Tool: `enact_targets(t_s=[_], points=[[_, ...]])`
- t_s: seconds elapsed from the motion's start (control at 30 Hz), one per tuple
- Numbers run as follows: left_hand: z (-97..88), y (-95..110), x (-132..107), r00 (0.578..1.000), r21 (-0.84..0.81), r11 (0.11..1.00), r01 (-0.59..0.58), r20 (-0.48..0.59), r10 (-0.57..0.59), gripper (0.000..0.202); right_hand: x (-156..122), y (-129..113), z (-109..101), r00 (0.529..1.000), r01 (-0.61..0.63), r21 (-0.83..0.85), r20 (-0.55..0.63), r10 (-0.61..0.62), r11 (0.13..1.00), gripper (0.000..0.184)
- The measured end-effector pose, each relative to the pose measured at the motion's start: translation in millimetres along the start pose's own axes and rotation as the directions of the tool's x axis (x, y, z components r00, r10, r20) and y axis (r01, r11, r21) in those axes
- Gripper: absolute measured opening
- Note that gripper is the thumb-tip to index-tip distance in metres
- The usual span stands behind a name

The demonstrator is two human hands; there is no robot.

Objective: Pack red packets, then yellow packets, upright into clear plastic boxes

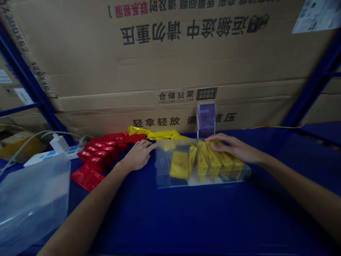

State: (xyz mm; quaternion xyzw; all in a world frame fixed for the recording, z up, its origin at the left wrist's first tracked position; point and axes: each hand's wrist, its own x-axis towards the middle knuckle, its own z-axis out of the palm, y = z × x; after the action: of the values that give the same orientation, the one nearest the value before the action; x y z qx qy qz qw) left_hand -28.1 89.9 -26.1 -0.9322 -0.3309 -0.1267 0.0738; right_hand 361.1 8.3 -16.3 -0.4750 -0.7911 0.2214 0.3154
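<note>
A clear plastic box point(163, 176) lies on the blue surface in front of me. In it several yellow packets point(202, 165) stand in a leaning row at the right, while another yellow packet point(179, 165) lies flatter at the left. My right hand point(233, 148) reaches over the box's back side, thumb and fingers closed on the tops of the standing packets. Just left of the box, my left hand point(138, 154) lies low with its fingers apart, one fingertip at the box's back left corner. Several red packets point(101, 154) sit beside it.
More yellow packets point(162, 135) lie behind the box, near a phone point(206, 121) propped against a large carton point(94, 79). At left are a clear plastic bag point(28, 204), a power strip point(41, 157) with a white plug point(59, 143), and a yellow tape roll point(14, 147). Blue posts point(19, 73) frame the shelf.
</note>
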Motion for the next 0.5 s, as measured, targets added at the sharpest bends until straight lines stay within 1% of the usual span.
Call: enact_targets(t_s=[0.07, 0.17, 0.23, 0.27, 0.33, 0.4, 0.5], points=[[1.1, 5, 3, 0.999, -0.038, 0.999, -0.026, -0.028, 0.024, 0.068, 0, 1, 0, 1.000, -0.011, -0.004, -0.003, 0.011, 1.000, 0.033], [8.7, 13, 14, 0.989, -0.241, 0.961, -0.138, -0.078, 0.122, 0.072, 0, -1, 0, 1.000, -0.011, -0.016, -0.018, 0.011, 1.000, 0.033], [11.8, 17, 19, 0.982, -0.343, 0.920, -0.187, -0.097, 0.164, 0.067, -1, -4, -1, 1.000, -0.008, -0.025, -0.010, 0.008, 1.000, 0.033], [11.4, 18, 19, 0.982, -0.352, 0.918, -0.184, -0.099, 0.159, 0.063, -1, -5, -2, 1.000, -0.013, -0.029, -0.001, 0.013, 0.999, 0.033], [6.2, 19, 14, 0.990, -0.292, 0.947, -0.132, -0.087, 0.111, 0.058, -2, -6, -6, 0.999, -0.032, -0.037, 0.010, 0.033, 0.999, 0.035], [-3.2, 18, 4, 0.998, -0.184, 0.982, -0.050, -0.055, 0.041, 0.055, -3, -6, -9, 0.998, -0.059, -0.034, 0.025, 0.059, 0.998, 0.036], [-17.5, 16, -14, 0.999, -0.059, 0.997, 0.054, 0.002, -0.054, 0.055, -4, -4, -11, 0.995, -0.086, -0.017, 0.045, 0.087, 0.996, 0.038]])
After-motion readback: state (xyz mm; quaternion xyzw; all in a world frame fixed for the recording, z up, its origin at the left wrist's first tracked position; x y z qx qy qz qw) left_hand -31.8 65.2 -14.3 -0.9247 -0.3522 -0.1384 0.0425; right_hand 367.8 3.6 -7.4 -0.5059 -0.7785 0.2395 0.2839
